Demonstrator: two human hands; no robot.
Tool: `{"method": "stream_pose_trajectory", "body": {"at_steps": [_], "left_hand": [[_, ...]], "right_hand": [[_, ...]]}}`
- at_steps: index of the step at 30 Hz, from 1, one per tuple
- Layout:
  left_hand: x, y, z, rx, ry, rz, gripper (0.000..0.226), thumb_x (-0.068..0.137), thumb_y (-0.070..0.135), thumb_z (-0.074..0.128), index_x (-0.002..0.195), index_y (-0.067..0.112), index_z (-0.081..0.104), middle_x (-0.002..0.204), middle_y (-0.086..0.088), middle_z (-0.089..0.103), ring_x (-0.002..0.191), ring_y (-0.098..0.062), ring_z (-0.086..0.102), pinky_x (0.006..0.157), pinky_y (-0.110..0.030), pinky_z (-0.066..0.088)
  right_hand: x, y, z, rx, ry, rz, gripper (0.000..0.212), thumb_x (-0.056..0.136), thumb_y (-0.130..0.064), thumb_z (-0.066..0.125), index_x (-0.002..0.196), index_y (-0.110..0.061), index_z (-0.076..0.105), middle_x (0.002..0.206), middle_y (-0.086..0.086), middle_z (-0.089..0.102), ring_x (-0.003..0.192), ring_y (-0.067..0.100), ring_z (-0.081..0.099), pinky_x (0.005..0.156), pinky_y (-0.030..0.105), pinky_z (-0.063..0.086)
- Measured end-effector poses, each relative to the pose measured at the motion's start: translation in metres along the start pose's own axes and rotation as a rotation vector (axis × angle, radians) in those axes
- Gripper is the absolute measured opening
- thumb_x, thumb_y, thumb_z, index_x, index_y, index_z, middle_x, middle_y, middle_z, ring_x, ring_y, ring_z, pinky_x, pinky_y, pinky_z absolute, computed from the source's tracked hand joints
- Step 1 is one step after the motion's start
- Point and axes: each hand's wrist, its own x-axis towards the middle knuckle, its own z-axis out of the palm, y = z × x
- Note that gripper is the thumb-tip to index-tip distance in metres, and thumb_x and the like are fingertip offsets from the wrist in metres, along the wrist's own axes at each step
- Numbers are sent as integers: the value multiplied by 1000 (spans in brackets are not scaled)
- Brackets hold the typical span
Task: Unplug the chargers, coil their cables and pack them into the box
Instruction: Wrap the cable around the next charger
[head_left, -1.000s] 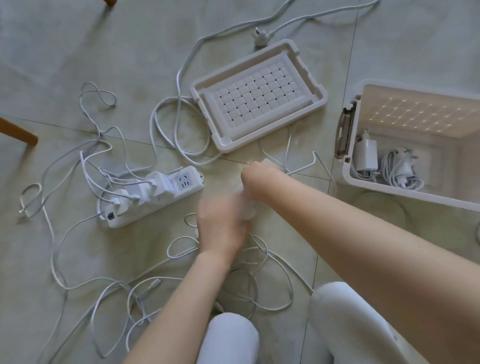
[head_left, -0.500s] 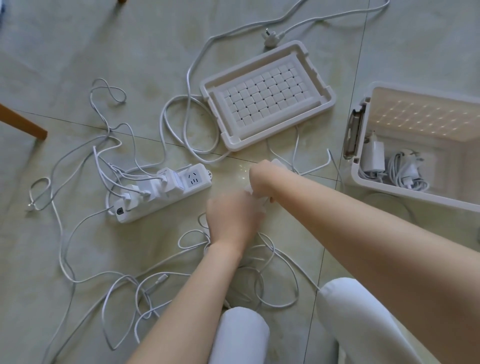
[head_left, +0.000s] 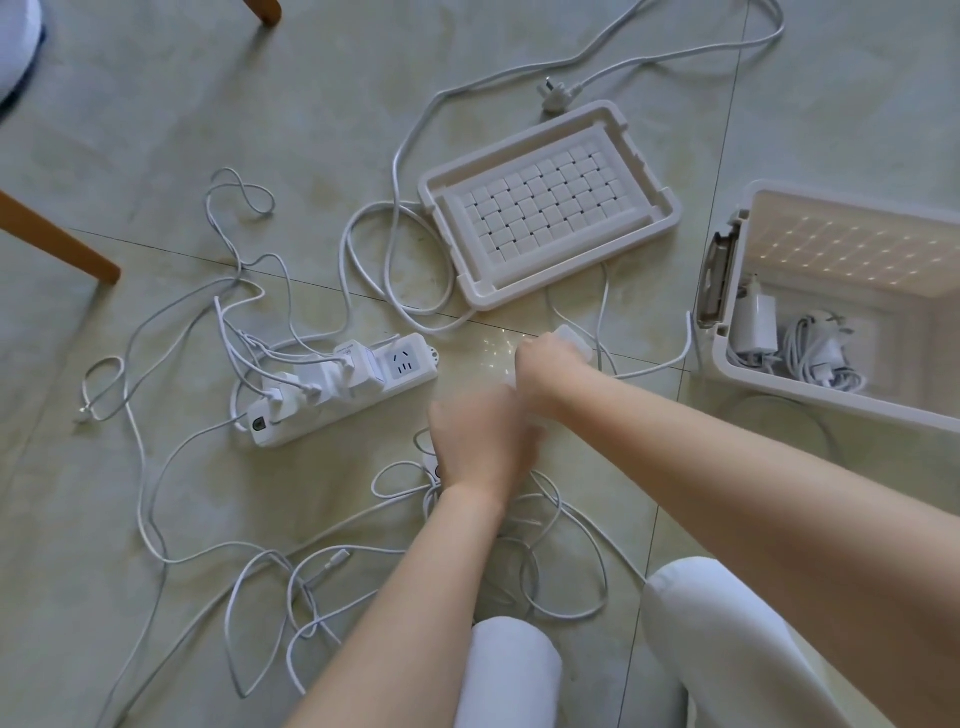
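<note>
Fingers of the right hand (head_left: 550, 364) are curling round a small white plastic charger block (head_left: 573, 343), whose corner is showing past the knuckles at the centre of the frame. The left hand (head_left: 483, 441) is hovering just below and left of it, smeared by motion, so I cannot tell whether its fingers are pinching anything. Judging by the pose, the right hand is acting as an anchor while the left is gathering the thin white cable (head_left: 605, 577) lying in loose loops under both wrists. If so, this charger is in the coiling step.

At the right edge of the frame the translucent white plastic box (head_left: 831, 397) is standing open, near the right forearm, which should make for a short carry. Two packed white chargers (head_left: 753, 325) with bundled leads are already lying in its near left corner.

Its white plastic lid with a woven-look panel (head_left: 545, 208) is lying at upper centre, apart from the box.

Left of centre, the long white power strip (head_left: 337, 410) is holding several plugged-in white adapters (head_left: 332, 376), with one socket at its right end showing bare. Much of the task is looking undone.

One adapter is carrying small grey print on top, too fine to read. No brand or label is legible anywhere else.
</note>
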Motion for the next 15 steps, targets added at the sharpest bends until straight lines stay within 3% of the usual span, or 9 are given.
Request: {"method": "stream_pose_trajectory", "body": {"at_steps": [4, 6, 7, 9, 11, 13, 15], "left_hand": [[0, 0, -1, -9, -36, -15, 25, 79, 41, 61, 98, 25, 64, 98, -1, 70, 100, -24, 58, 93, -36, 29], [1, 0, 1, -47, -17, -27, 25, 79, 39, 60, 98, 23, 66, 97, -3, 71, 98, -25, 59, 94, -38, 28], [1, -1, 2, -64, -16, -32, 27, 79, 39, 60, 99, 23, 66, 98, -3, 71, 98, -25, 58, 95, -38, 27], [2, -2, 2, -77, -43, -41, 30, 81, 40, 59, 104, 23, 65, 103, -3, 70, 102, -25, 57, 97, -38, 25], [4, -3, 2, -82, -64, -37, 34, 80, 43, 61, 107, 23, 65, 106, -2, 69, 105, -24, 56, 100, -38, 23], [4, -3, 1, -84, -76, -43, 38, 79, 45, 64, 109, 22, 65, 106, -2, 69, 106, -23, 56, 102, -38, 23], [3, -3, 1, -103, -61, -45, 39, 77, 45, 66, 108, 21, 66, 105, -3, 70, 105, -24, 57, 103, -39, 24]], "right_hand": [[-1, 2, -3, -56, -38, -44, 22, 93, -11, 46, 111, -2, 55, 123, 13, 55, 115, 27, 54, 78, 29, 44], [-3, 8, -11, -143, -139, -107, 13, 92, -8, 45, 83, -3, 53, 104, 11, 60, 102, 25, 60, 63, 27, 44], [-2, 15, -14, -147, -193, -142, 15, 92, -9, 47, 81, -2, 53, 91, 9, 58, 87, 22, 62, 54, 24, 43], [4, 35, -17, 55, -327, -184, 27, 94, -25, 51, 110, -3, 56, 87, 6, 57, 71, 19, 59, 54, 22, 47], [8, 58, -18, 488, -414, -124, 40, 98, -38, 40, 126, -11, 50, 106, 6, 58, 89, 22, 61, 72, 29, 51], [11, 75, -10, 649, -256, -160, 33, 100, -27, 37, 120, -10, 57, 114, 11, 62, 96, 23, 62, 77, 28, 51], [15, 83, 5, 474, -10, -277, 27, 90, -3, 50, 112, -11, 64, 105, 4, 65, 97, 18, 62, 76, 18, 46]]}}
